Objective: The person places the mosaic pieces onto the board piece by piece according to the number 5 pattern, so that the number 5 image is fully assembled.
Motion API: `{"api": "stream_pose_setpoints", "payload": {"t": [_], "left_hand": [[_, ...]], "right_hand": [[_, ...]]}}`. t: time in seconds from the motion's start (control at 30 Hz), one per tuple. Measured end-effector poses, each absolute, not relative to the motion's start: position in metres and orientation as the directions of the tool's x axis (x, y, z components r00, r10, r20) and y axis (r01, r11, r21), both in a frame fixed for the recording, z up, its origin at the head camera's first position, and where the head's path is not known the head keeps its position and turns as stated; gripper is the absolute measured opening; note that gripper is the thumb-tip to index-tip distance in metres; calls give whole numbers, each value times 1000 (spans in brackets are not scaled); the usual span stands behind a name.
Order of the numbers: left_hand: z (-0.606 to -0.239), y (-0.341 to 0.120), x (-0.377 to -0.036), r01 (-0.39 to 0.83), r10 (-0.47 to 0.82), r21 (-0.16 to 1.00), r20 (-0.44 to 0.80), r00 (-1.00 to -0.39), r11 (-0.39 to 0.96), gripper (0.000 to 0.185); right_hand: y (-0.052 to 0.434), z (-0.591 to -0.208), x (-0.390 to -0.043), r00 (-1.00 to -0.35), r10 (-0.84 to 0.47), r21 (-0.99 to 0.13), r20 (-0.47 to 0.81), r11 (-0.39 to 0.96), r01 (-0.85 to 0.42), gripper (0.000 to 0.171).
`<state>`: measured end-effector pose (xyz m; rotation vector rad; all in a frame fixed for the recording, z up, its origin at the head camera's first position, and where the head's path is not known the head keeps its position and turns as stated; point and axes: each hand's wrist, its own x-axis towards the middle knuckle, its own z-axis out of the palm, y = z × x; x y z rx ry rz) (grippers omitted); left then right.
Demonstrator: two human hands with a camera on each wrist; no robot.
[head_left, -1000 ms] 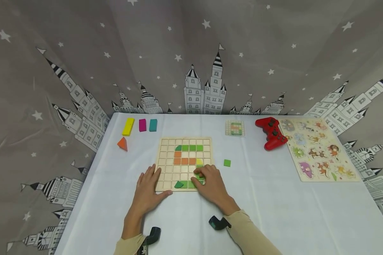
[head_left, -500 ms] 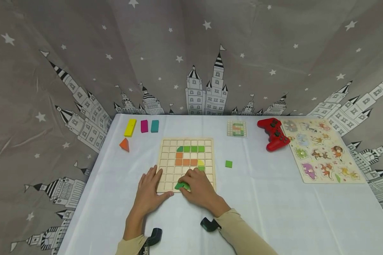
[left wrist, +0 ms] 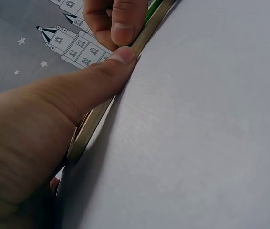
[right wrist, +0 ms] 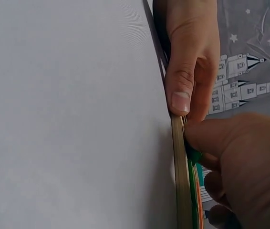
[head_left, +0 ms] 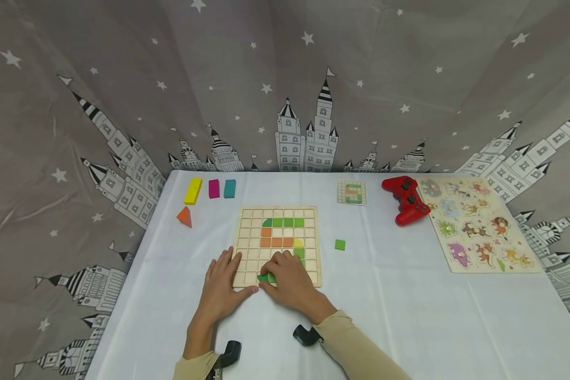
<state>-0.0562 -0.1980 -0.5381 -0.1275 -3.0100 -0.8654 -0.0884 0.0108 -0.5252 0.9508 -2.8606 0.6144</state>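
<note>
A wooden grid board (head_left: 247, 253) lies on the table with green, orange and yellow tiles in its squares. My left hand (head_left: 223, 282) rests at its near left corner, fingers extended along the left side and thumb touching the front edge. Over the board's front row, my right hand (head_left: 287, 279) pinches a dark green quarter-round tile (head_left: 262, 278) between thumb and fingers. In the right wrist view this dark green tile (right wrist: 192, 153) sits just above the board's edge (right wrist: 180, 176). Part of the front row is hidden beneath the right hand.
A loose green square tile (head_left: 340, 245) lies right of the board, below a small pattern card (head_left: 352, 192). A red game controller (head_left: 406, 200) touches an animal puzzle board (head_left: 480, 227). Yellow (head_left: 192, 191), magenta (head_left: 214, 189), teal (head_left: 230, 189) and orange blocks (head_left: 184, 217) stand back left.
My right hand has moved left along the front row to the dark green tile and now pinches it, shifting it slightly. Green tiles in the right column are uncovered. My left hand stays put.
</note>
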Motion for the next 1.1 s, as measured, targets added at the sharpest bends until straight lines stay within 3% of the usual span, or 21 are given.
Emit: {"api": "stream_pose_setpoints", "payload": {"t": [0.13,0.43,0.87,1.1], "left_hand": [[-538,-198,-56,91,82,521,40,-996,849,99],[-537,-198,-56,63,64,535,17,-998,843,100],[-538,-198,-57,71,72,521,19,-997,850,100],[-539,-197,-56,96,76,534,59,-995,840,98]], "right_hand": [[10,-526,-87,-822,-541,-368,178,738,-566,29],[8,-527,-84,-844,-490,-410,218,739,-535,15],[1,-527,-79,-897,-382,-433,221,786,-441,17],[37,-531,-91,-932,-269,-565,241,742,-361,20]]}}
